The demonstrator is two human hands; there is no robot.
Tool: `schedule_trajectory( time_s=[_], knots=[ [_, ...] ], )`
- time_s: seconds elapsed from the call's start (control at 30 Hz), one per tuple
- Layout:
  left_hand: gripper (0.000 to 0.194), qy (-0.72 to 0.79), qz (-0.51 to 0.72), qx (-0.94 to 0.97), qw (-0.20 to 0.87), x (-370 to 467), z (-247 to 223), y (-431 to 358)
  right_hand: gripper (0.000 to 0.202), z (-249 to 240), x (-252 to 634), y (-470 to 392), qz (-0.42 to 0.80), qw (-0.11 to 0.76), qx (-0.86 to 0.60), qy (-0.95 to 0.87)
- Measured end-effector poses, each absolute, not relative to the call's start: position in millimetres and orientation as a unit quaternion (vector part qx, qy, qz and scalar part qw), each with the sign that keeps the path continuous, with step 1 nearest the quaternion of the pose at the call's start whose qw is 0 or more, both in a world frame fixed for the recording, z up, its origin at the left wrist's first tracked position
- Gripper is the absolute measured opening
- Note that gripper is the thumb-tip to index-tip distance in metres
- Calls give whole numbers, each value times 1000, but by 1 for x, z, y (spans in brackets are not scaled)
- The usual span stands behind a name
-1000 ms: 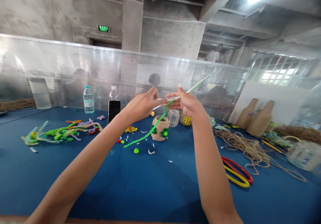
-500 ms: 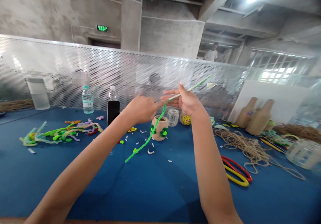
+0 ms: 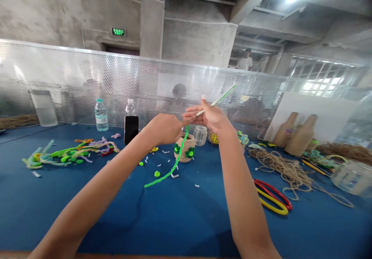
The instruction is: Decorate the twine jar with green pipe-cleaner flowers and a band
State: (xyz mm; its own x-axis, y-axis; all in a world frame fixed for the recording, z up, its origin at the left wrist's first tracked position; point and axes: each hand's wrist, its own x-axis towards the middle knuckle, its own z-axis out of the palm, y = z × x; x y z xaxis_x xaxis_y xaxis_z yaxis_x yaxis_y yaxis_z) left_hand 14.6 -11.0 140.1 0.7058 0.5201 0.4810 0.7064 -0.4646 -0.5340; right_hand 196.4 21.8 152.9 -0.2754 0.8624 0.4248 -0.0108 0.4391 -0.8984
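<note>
My left hand (image 3: pixel 168 129) is closed at the near end of a thin white stick (image 3: pixel 224 95), with its fingertips pinching a green pipe cleaner (image 3: pixel 178 159). The pipe cleaner hangs down in a curve, its free end reaching to the blue table. My right hand (image 3: pixel 214 116) has its fingers stretched out, and the stick is held across it at the base of the thumb. A strip of green runs along the stick's upper end. Behind the pipe cleaner stands a twine-wrapped jar (image 3: pixel 183 150) with green decorations. A small green piece (image 3: pixel 157 174) lies on the table.
Colourful pipe cleaners (image 3: pixel 72 150) lie to the left, near a water bottle (image 3: pixel 101 115) and a phone (image 3: pixel 131 129). On the right are loose twine (image 3: pixel 281 166), red-and-yellow-handled scissors (image 3: pixel 276 203), wrapped bottles (image 3: pixel 302 137) and a clear jar (image 3: pixel 351 178). White scraps are scattered mid-table.
My right hand and the stick have shifted slightly left and toward my left hand. The hanging pipe cleaner has bowed further right and come off the small green piece.
</note>
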Motion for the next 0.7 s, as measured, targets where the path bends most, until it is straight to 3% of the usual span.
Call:
schedule_trajectory(
  time_s=[0.1, 0.23, 0.7],
  knots=[
    [48, -364, -128, -849, 361, 13, 139, -8, 46, 154, 193, 19, 423, 507, -324, -677],
    [46, -379, -135, -849, 344, 8, 143, -9, 21, 155, 190, 17, 435, 505, -287, -688],
    [41, -403, -112, -825, 381, 6, 154, -18, 17, 153, 188, 23, 415, 504, -355, -670]
  ],
)
